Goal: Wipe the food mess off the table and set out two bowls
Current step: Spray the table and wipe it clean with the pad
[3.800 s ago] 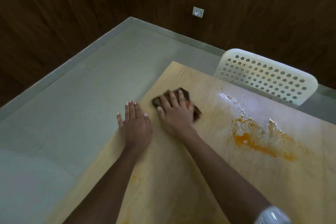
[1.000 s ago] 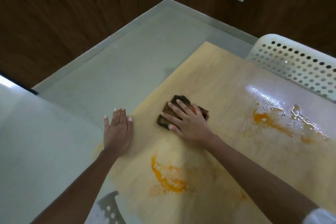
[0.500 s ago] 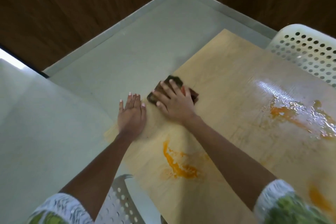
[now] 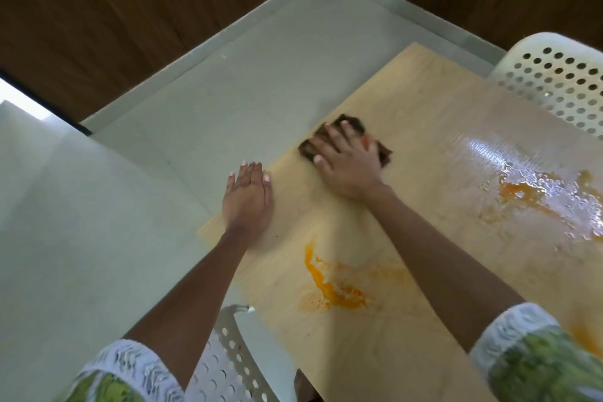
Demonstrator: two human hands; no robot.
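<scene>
Since the frame taken half a second ago, the right hand (image 4: 347,166) has carried the dark cloth (image 4: 355,123) a short way toward the far left edge of the wooden table (image 4: 424,101), while the left hand (image 4: 248,197) stays planted near the left corner. The right hand lies on top of the cloth with fingers spread and nearly straight, pressing it flat against the wood rather than gripping it. The left hand rests flat, fingers together and straight, palm on the table edge, holding nothing.

Risks, as judged from this position:
- The cloth sits just beside the far left edge. A further stroke outward could push residue onto the grey floor (image 4: 228,91).
- The orange smear (image 4: 329,290) near the person lies under the right forearm. A lowered arm or sleeve (image 4: 535,359) could drag through it.
- The wet orange spill (image 4: 538,196) at right is glossy and pooled. One cloth may spread it instead of lifting it.
- A third orange patch (image 4: 584,339) at the near right edge is partly cut off by the sleeve.

Surroundings: a white perforated chair (image 4: 561,75) stands at the far right side of the table; a second perforated chair (image 4: 228,365) is tucked at the near side between the arms. No bowls are in view, so that step is not yet started.
</scene>
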